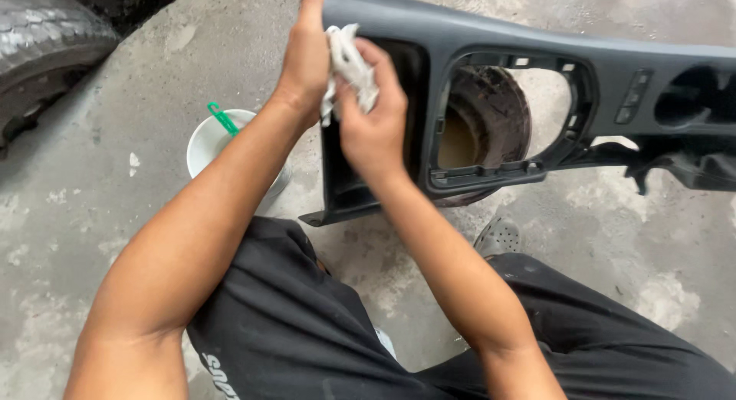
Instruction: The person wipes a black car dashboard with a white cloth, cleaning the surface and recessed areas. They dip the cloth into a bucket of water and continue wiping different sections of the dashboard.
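Black shorts (pixel 307 339) and two bare forearms fill the bottom of the view. At the grip, the right hand (pixel 373 120) has its fingers closed around a crumpled white rag (pixel 349 62), pressing it against the left end of a dark grey plastic car console panel (pixel 491 32). The left hand (pixel 307 55) lies flat on that same end, fingers straight and together, steadying it. Behind the left forearm a white bucket (pixel 207 143) with a green handle stands on the concrete floor (pixel 115 208). A tyre (pixel 42 47) shows top left.
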A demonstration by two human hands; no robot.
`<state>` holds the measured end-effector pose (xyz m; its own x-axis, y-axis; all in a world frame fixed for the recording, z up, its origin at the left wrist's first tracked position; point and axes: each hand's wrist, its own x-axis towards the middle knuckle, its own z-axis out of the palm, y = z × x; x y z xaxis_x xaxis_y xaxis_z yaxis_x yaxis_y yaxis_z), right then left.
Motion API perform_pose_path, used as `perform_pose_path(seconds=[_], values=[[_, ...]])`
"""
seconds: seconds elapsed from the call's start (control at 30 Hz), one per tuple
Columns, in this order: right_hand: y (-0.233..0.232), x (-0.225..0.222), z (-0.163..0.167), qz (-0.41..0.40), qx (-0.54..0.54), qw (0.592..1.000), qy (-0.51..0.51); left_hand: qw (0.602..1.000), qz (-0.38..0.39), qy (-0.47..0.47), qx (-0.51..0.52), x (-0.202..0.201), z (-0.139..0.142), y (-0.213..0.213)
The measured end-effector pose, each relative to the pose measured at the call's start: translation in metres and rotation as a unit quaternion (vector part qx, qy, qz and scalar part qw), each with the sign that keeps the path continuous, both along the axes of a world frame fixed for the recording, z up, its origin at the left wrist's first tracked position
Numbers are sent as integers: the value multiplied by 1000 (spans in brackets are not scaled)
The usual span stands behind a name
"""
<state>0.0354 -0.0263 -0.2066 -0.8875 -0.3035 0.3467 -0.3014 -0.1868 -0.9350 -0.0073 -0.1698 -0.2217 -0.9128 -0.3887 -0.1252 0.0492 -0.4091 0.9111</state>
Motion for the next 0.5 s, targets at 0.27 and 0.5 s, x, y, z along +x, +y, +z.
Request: perform_pose_path(seconds=[0.27, 0.5], values=[[30, 53, -26, 22, 59, 998, 9, 991, -73, 99, 48, 10, 24, 5], [5, 12, -5, -11, 20, 999, 22, 998, -40, 33, -35, 12, 20, 9]])
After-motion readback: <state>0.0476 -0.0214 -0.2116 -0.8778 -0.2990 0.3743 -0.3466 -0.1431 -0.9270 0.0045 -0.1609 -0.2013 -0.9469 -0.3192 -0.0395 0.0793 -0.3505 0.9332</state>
